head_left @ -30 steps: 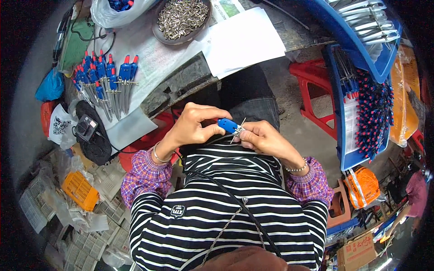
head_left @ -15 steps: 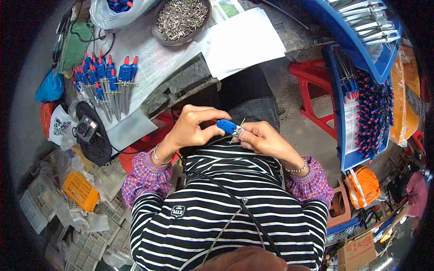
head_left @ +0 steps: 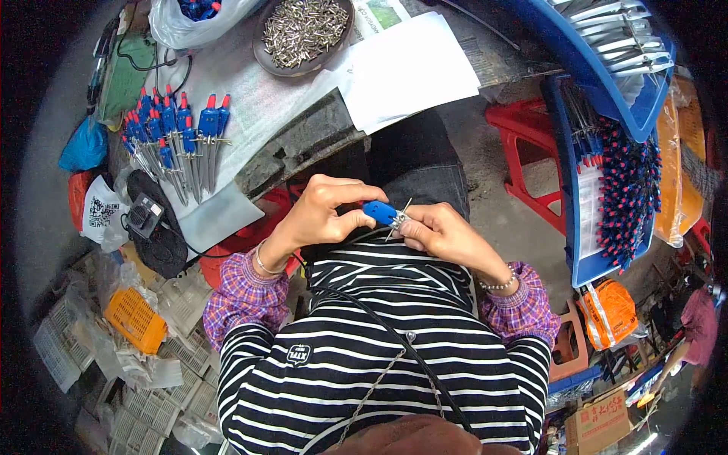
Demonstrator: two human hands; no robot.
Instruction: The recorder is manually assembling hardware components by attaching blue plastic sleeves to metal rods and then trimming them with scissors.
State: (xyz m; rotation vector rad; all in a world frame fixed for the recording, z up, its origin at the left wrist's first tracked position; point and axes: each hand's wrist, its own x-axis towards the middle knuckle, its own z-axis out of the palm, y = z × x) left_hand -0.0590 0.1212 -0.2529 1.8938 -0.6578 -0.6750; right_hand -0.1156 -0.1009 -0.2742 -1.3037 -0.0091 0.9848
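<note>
In front of my striped top I hold a drawing compass (head_left: 380, 212) with a blue plastic head, metal fittings and a thin crossing rod. My left hand (head_left: 327, 214) pinches the end of the blue head between thumb and fingers. At the metal side, my right hand (head_left: 446, 233) closes thumb and fingers on the part near the rod; its fingers hide the rest of the legs. On the worktable (head_left: 265, 114), left of my hands, lies a cluster of similar compasses (head_left: 182, 125) with red tips.
A bowl of small metal pins (head_left: 303, 34) and white paper sheets (head_left: 413, 72) rest on the table. A plastic bag (head_left: 189, 30) holds blue parts. At right stand a red stool (head_left: 523, 129) and a blue tray (head_left: 580, 254) full of compasses, with another blue tray (head_left: 641, 114) above it.
</note>
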